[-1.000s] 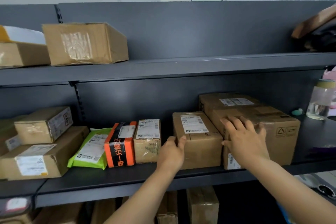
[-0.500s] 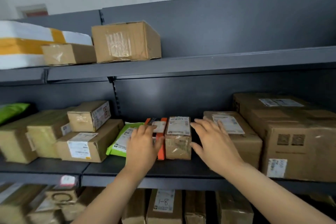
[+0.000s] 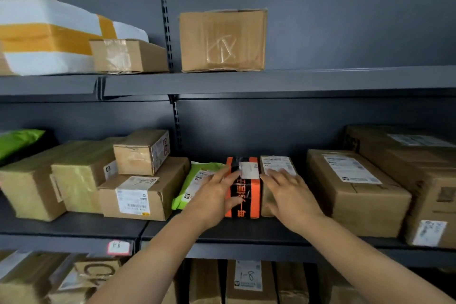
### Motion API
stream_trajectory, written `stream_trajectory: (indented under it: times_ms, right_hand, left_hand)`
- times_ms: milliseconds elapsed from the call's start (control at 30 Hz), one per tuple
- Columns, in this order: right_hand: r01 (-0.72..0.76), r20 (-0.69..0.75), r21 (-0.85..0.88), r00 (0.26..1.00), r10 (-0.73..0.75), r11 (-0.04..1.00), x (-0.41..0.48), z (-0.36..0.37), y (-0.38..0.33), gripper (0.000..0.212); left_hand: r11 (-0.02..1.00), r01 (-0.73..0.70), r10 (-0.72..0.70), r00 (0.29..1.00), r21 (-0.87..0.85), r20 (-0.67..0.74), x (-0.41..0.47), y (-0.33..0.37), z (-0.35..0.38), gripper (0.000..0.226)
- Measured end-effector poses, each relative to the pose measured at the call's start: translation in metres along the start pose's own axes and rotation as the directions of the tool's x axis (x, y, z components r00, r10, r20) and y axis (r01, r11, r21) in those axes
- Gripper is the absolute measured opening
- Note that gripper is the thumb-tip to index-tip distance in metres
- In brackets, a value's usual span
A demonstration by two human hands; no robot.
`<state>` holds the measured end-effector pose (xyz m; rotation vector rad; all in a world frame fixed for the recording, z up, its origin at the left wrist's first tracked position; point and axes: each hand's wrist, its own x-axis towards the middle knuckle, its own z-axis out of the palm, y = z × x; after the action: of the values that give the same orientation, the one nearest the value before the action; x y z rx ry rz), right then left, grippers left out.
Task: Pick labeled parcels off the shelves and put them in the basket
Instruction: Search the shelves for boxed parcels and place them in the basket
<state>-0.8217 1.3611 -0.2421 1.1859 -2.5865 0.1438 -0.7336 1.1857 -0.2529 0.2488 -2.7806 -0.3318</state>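
Thing to pick: the orange parcel (image 3: 246, 192), with a white label on its top.
Where it is: on the middle shelf (image 3: 246, 232), near the centre of the frame, close to the front edge. It stands between a green bag (image 3: 199, 173) at its left and a small box (image 3: 277, 164) at its right, and seems to touch both.
Left hand (image 3: 212, 197): its fingers are nearly straight and spread. The tips lie on the top left edge of the orange parcel and the thumb lies across its front face. It touches the parcel but does not yet hold it.
Right hand (image 3: 290, 195): it lies flat and wide on the top of the small box, just right of the orange parcel, and holds nothing.
Key relation: the parcel is directly between the two hands. Its narrow face looks at the person, so I judge that its long axis runs toward the back wall. The left hand is nearer and is already in contact.
Next move, as I judge: to close on the two long sides and pull the parcel forward.
Basket: not in the picture.
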Motion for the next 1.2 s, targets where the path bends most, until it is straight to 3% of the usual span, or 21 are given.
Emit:
stream_trajectory:
  times_ms: [67,133,233,400,467,533,600,667,733,833,1000,1100,1200]
  right_hand:
    - [-0.061,-0.01,-0.039,0.998,0.061,0.997,0.0,-0.002,-0.004,0.059]
    - [-0.137,-0.03,-0.074,0.99,0.135,0.988,-0.001,-0.004,-0.007,0.052]
    - [-0.237,-0.05,-0.131,0.971,0.232,0.963,-0.005,-0.005,-0.007,0.045]
    - [-0.336,-0.057,-0.193,0.942,0.332,0.922,-0.01,0.0,-0.013,0.049]
    - [-0.348,-0.049,-0.201,0.937,0.346,0.916,-0.009,0.002,-0.018,0.054]
    - [-0.356,-0.039,-0.198,0.934,0.355,0.913,-0.008,0.002,-0.018,0.057]
    - [-0.358,-0.019,-0.18,0.932,0.361,0.916,-0.009,0.0,-0.016,0.062]
    - [-0.354,0.004,-0.16,0.933,0.359,0.921,-0.01,-0.003,-0.014,0.067]
    - [-0.354,0.012,-0.144,0.933,0.359,0.924,-0.011,-0.005,-0.014,0.069]
    - [-0.344,0.003,-0.133,0.938,0.347,0.93,-0.012,-0.005,-0.013,0.066]
    - [-0.348,-0.009,-0.041,0.937,0.348,0.937,-0.011,-0.009,-0.011,0.063]
    - [-0.364,-0.182,0.162,0.902,0.391,0.917,-0.012,-0.008,-0.012,0.052]
    - [-0.212,-0.303,0.346,0.897,0.323,0.914,-0.012,-0.01,-0.019,0.05]
  left_hand:
    - [0.999,-0.041,0.042,0.999,-0.026,0.025,0.003,-0.001,0.0,0.062]
    - [0.996,-0.053,0.05,0.998,-0.078,-0.037,0.004,-0.006,0.002,0.058]
    - [0.986,0.011,-0.036,0.988,-0.165,-0.149,0.005,-0.014,0.003,0.059]
    - [0.956,0.15,-0.201,0.961,-0.25,-0.189,0.013,-0.006,0.005,0.077]
    - [0.922,0.157,-0.234,0.954,-0.353,-0.188,0.017,-0.004,0.006,0.064]
    - [0.805,0.161,-0.278,0.953,-0.571,-0.123,0.02,-0.007,0.008,0.045]
    - [0.608,0.139,-0.299,0.952,-0.782,-0.063,0.02,-0.012,0.012,0.032]
    - [0.457,0.104,-0.268,0.963,-0.883,-0.025,0.018,-0.013,0.012,0.027]
    - [0.394,0.089,-0.2,0.98,-0.915,0.009,0.014,-0.012,0.01,0.034]
    - [0.37,0.112,-0.144,0.988,-0.922,0.063,0.01,-0.012,0.01,0.046]
    - [0.367,0.13,-0.178,0.982,-0.921,0.068,0.005,-0.009,0.012,0.051]
    - [0.36,0.142,-0.214,0.975,-0.922,0.067,0.004,-0.01,0.015,0.054]
    - [0.392,0.16,-0.276,0.96,-0.906,0.05,0.003,-0.006,0.018,0.058]
